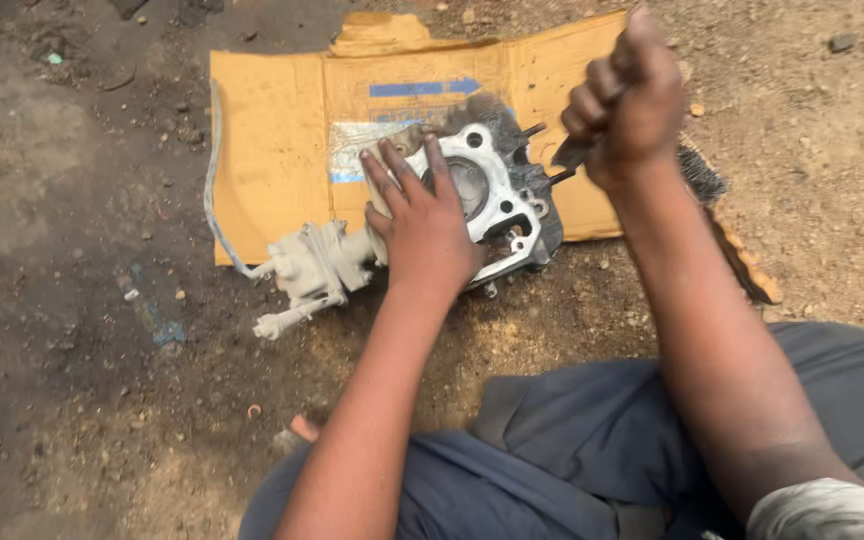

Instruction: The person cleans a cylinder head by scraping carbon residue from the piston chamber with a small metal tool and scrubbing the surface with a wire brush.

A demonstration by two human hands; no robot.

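Fingers [404, 170] of the left hand [422, 225] spread flat, pressing on the pale grey cast-metal engine cylinder head [497, 195], which lies on a flattened tan cardboard sheet [272, 150] over bare dirt ground [72, 350]. Palm hides the head's left portion. Right hand [627, 100] clenched in a fist around a dark thin tool [570, 152]; only its tip shows, kind unclear. Pale carburettor-like part [312, 270] adjoins the head; the joint is covered.

Cylinder head [492, 195] on cardboard [272, 150], carburettor [312, 268] left, cardboard on dirt [72, 380]
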